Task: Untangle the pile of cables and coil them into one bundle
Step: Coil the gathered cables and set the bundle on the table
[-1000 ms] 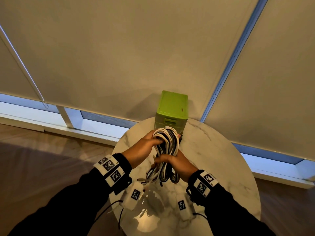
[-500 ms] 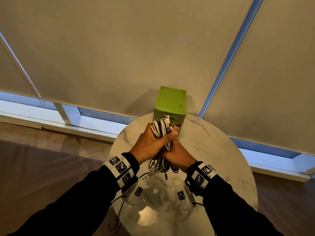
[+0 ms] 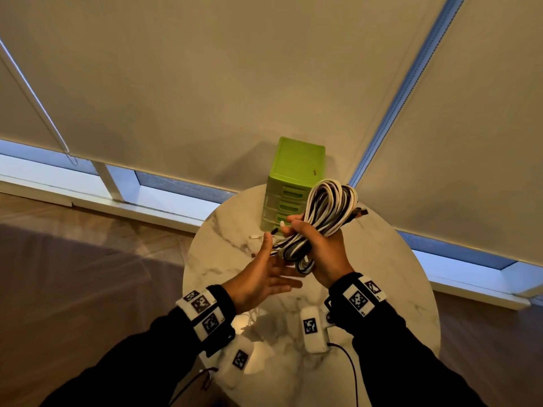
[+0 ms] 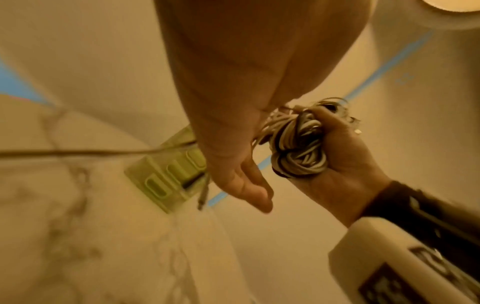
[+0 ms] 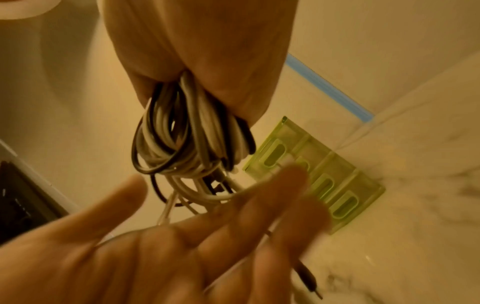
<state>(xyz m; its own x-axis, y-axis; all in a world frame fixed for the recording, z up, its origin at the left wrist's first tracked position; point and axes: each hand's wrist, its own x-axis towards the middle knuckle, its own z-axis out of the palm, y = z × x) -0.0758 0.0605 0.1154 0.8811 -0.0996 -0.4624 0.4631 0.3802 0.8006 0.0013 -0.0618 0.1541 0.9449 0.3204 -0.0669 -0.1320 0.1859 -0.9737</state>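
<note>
The right hand [image 3: 326,251] grips the bundle of cables [image 3: 326,218], its fingers [image 3: 296,226] curled round the middle of the white, grey and black loops. The bundle is held up above the round marble tabletop [image 3: 390,277], tilted so that its upper loop leans to the right, in front of the green drawer box [image 3: 296,168] that stands at the far edge. A few loose ends hang from the lower part of the bundle towards the left hand [image 3: 264,277]. That hand is just beside and below the bundle, palm up, its fingers [image 3: 289,284] straight and spread, holding nothing. Both wrists wear bands with black-and-white markers, and 2 white marked devices hang under the wrists.
</note>
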